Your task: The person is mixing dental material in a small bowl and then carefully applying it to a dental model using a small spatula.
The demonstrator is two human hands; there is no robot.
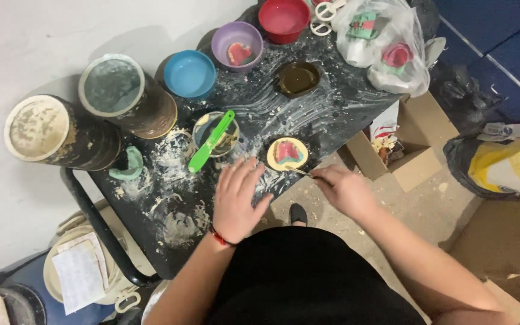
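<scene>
A small black table, smeared with white plaster, stands against a pale wall, over a dusty floor with a cardboard box. The left hand lies flat on the table, fingers spread open. The right hand pinches a thin metal tool, its tip touching the yellow dental mould near the table's front edge. Bowls and two big tins crowd the far side.

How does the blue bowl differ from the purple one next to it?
The blue bowl looks empty; the purple bowl holds a pink mould-like piece. The blue bowl sits nearer the person, beside the tall cans; the purple bowl sits farther back, next to the red bowl. Both are round, upright and open-topped.
</scene>
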